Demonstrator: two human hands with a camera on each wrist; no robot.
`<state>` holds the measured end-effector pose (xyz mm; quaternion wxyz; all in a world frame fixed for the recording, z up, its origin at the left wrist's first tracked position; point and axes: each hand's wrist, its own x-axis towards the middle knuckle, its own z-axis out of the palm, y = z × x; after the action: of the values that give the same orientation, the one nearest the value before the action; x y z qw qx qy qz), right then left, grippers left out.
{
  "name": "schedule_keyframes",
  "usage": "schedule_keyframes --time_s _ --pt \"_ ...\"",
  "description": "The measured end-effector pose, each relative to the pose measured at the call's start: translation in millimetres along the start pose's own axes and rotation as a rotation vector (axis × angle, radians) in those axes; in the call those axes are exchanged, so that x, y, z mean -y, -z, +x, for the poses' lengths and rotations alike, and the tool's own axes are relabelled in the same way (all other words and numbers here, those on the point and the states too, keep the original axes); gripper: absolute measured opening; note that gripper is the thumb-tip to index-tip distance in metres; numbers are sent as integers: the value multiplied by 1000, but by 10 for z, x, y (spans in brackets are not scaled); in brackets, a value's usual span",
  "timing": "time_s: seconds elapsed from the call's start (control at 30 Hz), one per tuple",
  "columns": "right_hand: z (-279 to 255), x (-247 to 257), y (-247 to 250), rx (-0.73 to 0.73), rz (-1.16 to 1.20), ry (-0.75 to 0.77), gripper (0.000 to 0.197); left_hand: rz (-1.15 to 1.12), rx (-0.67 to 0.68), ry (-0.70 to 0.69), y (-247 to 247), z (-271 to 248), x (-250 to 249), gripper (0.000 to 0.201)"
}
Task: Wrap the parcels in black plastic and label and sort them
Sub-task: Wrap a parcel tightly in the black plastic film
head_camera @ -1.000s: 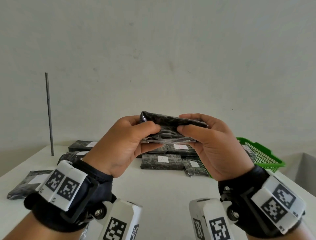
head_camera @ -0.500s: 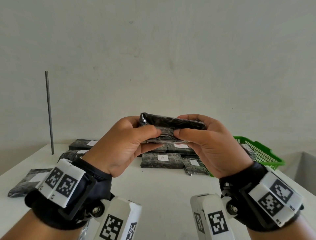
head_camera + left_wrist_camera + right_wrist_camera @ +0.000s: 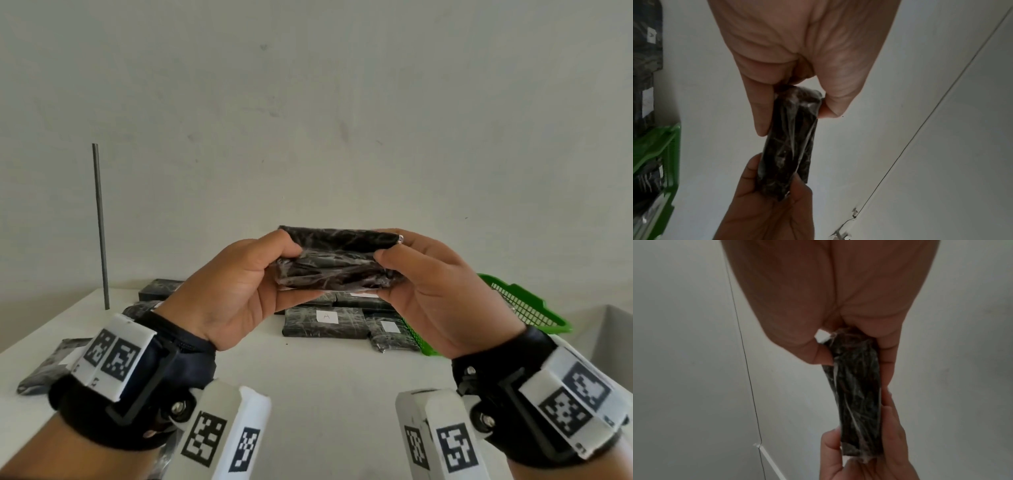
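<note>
Head view: black-wrapped parcel (image 3: 337,262) held up in the air above the white worktop (image 3: 308,377), long side level, between left hand (image 3: 236,291) and right hand (image 3: 442,294). Left fingers (image 3: 274,245) curled over the parcel's left end, thumb underneath; right fingers (image 3: 411,240) wrapped behind its right end, thumb on the near face. Behind and below, a row of wrapped parcels with white labels (image 3: 325,322) lying flat on the worktop, one marked "A". Just right of them, a green basket (image 3: 527,308). Thin grey rod (image 3: 101,226) standing upright at the far left.

Left wrist view: left hand (image 3: 797,48) pinching one end of the parcel (image 3: 791,142); right hand (image 3: 760,207) gripping the other end.

Right wrist view: right hand (image 3: 828,296) clamped on the near end of the parcel (image 3: 857,394), wrinkled film visible over the black plastic.
</note>
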<state>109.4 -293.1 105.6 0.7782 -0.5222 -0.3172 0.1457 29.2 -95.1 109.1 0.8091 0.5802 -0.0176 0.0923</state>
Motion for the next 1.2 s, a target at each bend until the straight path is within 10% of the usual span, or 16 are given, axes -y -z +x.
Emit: schedule_keyframes --time_s 0.17,0.53,1.2 --pt "-3 11 2 -69 -26 -28 29 300 52 -169 72 19 54 61" --pt "-17 -74 -8 -64 -109 181 38 261 18 -248 33 40 78 23" --pt "-48 -89 -167 -247 -168 262 13 107 -69 -233 -160 24 140 29"
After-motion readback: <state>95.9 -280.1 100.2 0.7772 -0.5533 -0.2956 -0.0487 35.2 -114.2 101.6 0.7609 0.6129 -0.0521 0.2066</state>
